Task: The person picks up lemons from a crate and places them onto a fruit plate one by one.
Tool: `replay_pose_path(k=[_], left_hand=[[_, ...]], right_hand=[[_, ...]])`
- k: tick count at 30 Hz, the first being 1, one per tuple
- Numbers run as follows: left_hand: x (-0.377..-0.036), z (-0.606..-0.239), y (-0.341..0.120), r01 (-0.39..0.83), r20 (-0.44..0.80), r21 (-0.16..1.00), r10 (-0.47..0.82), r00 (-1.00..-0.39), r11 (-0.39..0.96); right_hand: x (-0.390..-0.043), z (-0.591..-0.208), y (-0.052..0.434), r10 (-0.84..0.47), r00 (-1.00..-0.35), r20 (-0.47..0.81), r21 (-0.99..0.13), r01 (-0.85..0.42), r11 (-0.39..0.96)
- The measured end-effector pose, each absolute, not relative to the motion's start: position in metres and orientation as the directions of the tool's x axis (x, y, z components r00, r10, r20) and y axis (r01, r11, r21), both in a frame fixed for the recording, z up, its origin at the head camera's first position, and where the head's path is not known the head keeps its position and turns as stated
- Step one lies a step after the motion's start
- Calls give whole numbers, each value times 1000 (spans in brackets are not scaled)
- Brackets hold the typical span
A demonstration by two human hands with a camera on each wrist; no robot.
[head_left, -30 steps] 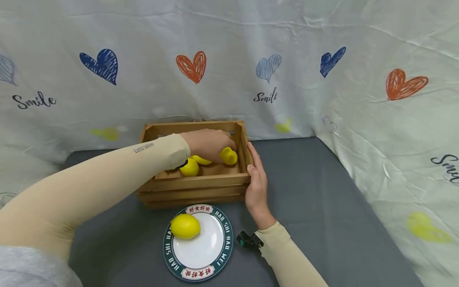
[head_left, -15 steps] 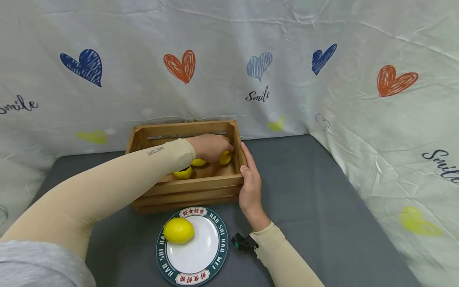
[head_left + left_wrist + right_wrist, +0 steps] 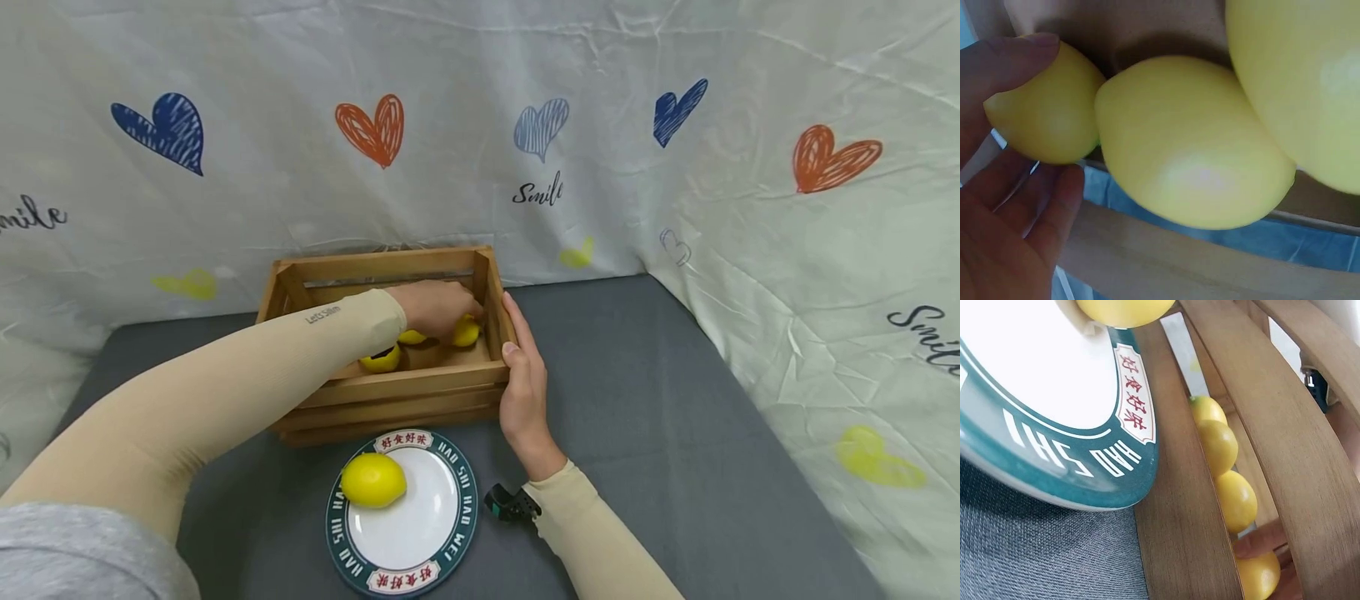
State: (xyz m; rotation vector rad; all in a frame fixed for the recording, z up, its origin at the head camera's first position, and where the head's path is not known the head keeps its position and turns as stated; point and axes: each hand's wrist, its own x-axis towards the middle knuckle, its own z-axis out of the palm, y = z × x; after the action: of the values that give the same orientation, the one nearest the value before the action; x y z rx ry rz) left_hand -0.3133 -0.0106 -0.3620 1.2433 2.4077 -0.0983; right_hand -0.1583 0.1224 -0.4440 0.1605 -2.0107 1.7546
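Note:
Inside the wooden crate (image 3: pixel 405 382) my left hand (image 3: pixel 437 308) grips a yellow lemon (image 3: pixel 1047 119), thumb on top and fingers underneath. Another lemon (image 3: pixel 1191 144) lies right beside it, and a further lemon (image 3: pixel 1304 81) is at the upper right of the left wrist view. My right hand (image 3: pixel 525 404) holds the crate's right front corner, thumb at the front rim and fingers along the outer side wall. Through the slats in the right wrist view, several lemons (image 3: pixel 1235 500) sit in a row, with left-hand fingers (image 3: pixel 1263 539) at the lowest one.
In front of the crate a white plate (image 3: pixel 420 529) with a green lettered rim carries one lemon (image 3: pixel 373 481) at its upper left. Dark grey cloth (image 3: pixel 637 433) covers the table. A pale curtain (image 3: pixel 450 208) printed with hearts hangs right behind the crate.
My left hand has lowered the lemon in the crate and shifted it slightly left, away from the right wall. My right hand stays at the corner. The head view has turned slightly right.

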Motion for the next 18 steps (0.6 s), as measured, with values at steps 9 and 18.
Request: replay_pose_path(k=[9, 18], left_hand=[[-309, -362, -15, 781, -445, 137, 742, -501, 609], [-296, -337, -22, 800, -384, 126, 773, -506, 586]], right_hand=[[-158, -442, 120, 211, -887, 410, -908, -375, 187], [-159, -442, 121, 228, -882, 411, -908, -377, 181]])
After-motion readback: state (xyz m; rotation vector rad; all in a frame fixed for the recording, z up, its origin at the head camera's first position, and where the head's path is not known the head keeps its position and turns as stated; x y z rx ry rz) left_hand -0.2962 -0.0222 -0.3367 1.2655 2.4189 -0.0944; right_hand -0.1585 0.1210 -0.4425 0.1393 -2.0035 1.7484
